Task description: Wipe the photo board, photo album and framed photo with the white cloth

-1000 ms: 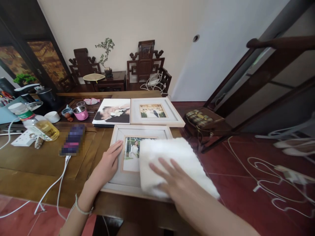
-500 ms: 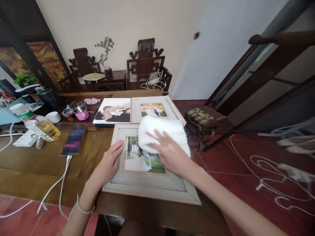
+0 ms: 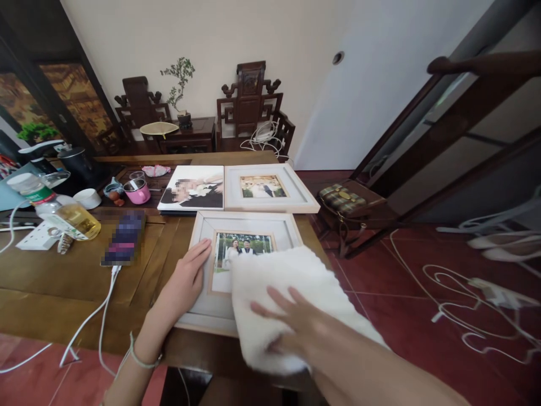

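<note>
A pale picture frame point(image 3: 247, 221) with a photo of two people outdoors lies flat on the wooden table near me. My left hand point(image 3: 188, 276) rests on its left border, fingers stretched out and holding nothing. Over the frame's lower right part spreads a white cloth point(image 3: 291, 265), hiding that corner and part of the photo. My right hand point(image 3: 296, 321) presses on the cloth with fingers apart; its thumb sinks into a fold. Behind lie another pale picture frame point(image 3: 291, 183) and a photo panel point(image 3: 194, 189), side by side.
To the left are a phone point(image 3: 124, 238) on a charging cable, a power strip point(image 3: 37, 235), a bottle of yellow liquid point(image 3: 78, 220) and a pink cup point(image 3: 137, 193). A plaid bag point(image 3: 342, 198) sits on a chair to the right. White cords point(image 3: 448, 293) trail over the red floor.
My right hand has drawn the white cloth down towards me, from the frame's upper right to its lower right. More of the photo's top shows. My left hand has stayed on the border.
</note>
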A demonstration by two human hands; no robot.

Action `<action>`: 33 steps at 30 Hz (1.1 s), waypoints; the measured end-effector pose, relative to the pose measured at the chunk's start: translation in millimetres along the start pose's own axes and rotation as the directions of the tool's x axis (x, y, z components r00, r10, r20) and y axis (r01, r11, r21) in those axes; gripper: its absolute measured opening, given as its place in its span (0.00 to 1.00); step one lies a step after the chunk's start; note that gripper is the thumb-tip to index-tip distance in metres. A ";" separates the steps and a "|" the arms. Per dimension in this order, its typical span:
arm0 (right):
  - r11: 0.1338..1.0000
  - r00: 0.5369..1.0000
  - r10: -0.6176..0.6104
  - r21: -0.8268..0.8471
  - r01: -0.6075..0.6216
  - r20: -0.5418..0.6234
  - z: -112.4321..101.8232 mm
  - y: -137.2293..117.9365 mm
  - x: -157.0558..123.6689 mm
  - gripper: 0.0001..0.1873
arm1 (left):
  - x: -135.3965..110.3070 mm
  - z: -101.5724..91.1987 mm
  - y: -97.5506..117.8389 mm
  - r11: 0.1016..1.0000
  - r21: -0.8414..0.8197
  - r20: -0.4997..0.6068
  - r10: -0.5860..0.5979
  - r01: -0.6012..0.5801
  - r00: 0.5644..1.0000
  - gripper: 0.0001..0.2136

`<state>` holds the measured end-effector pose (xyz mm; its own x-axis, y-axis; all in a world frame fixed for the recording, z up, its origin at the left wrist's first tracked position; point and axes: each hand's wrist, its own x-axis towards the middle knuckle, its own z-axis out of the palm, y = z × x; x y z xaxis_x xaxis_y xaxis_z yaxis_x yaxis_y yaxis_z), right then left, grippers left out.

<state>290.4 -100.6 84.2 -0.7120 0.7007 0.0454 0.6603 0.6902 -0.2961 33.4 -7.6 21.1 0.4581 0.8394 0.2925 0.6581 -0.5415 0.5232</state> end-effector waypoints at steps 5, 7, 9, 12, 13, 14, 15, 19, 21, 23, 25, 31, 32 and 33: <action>0.990 0.986 -0.134 0.046 0.130 0.102 6.3 -14.7 0.7 0.18 | -0.8 0.1 -0.7 0.999 0.029 0.013 -0.015 0.015 1.000 0.24; 0.998 0.995 -0.048 0.051 0.044 0.082 10.2 -11.0 9.4 0.23 | -0.8 0.0 -1.9 1.000 0.029 0.023 -0.012 0.011 1.000 0.24; 0.997 0.998 0.057 0.047 -0.057 0.001 15.8 0.2 18.5 0.30 | -0.9 -0.2 -2.9 1.000 0.021 0.031 -0.004 0.003 1.000 0.25; 0.985 0.973 0.149 -0.057 -0.162 -0.176 23.9 31.0 32.3 0.34 | -1.4 -0.7 -3.1 1.000 -0.001 0.028 -0.001 0.001 1.000 0.26; 0.975 0.960 0.164 -0.112 -0.193 -0.226 24.9 43.4 37.4 0.34 | -1.6 -1.0 -2.9 1.000 -0.008 0.027 -0.001 0.001 1.000 0.26; 0.961 0.948 0.173 -0.167 -0.222 -0.266 24.7 55.8 42.7 0.34 | -1.8 -1.2 -2.5 1.000 -0.016 0.026 -0.004 0.004 1.000 0.26; 0.943 0.938 0.184 -0.217 -0.252 -0.293 23.4 67.6 48.3 0.34 | -1.9 -1.5 -2.2 1.000 -0.021 0.025 -0.008 0.009 1.000 0.27; 0.884 0.937 0.213 -0.354 -0.306 -0.276 14.7 94.4 67.7 0.33 | -2.2 -1.6 -1.3 0.999 -0.040 0.017 -0.016 0.016 1.000 0.27; 0.883 0.955 0.201 -0.383 -0.272 -0.216 13.9 90.4 70.3 0.31 | -2.3 -1.0 -1.2 0.999 -0.043 0.007 -0.018 0.019 1.000 0.26; 0.902 0.969 0.197 -0.360 -0.238 -0.149 15.7 75.9 65.0 0.31 | -2.6 -0.4 -0.9 0.999 -0.034 0.002 -0.023 0.023 1.000 0.26; 0.933 0.976 0.204 -0.288 -0.217 -0.074 17.2 54.8 51.8 0.29 | -2.7 0.1 -0.3 1.000 -0.013 0.009 -0.024 0.024 1.000 0.26; 0.998 0.997 -0.054 -0.042 0.056 0.049 8.2 -6.2 0.2 0.21 | -2.6 0.3 2.9 0.998 0.030 0.034 -0.047 0.046 0.998 0.26; 0.992 0.992 -0.124 -0.012 0.125 0.037 7.4 -11.9 -3.7 0.20 | -2.7 0.1 3.4 0.998 0.035 0.036 -0.051 0.050 0.998 0.26; 0.984 0.984 -0.175 0.012 0.175 0.020 7.7 -15.5 -5.2 0.18 | -2.8 -0.1 3.8 0.998 0.038 0.036 -0.053 0.052 0.998 0.27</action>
<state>282.0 -116.4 81.2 -0.8214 0.5651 0.0773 0.5225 0.7999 -0.2951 34.6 -11.9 22.4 0.4432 0.8649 0.2355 0.7032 -0.4984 0.5071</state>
